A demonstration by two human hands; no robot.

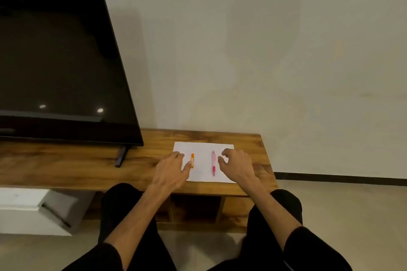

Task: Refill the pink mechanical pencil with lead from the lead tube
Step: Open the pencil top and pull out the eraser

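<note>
Neither of our hands grasps anything. Our left hand (170, 170) rests on the paper (203, 174) with fingers loosely bent, its thumb tip touching or just beside the orange lead tube (192, 160). Our right hand (236, 166) hovers with fingers curled but empty, just right of the pink pencil (213, 163). Both items lie flat on the paper, apart, on the wooden bench (88, 165).
</note>
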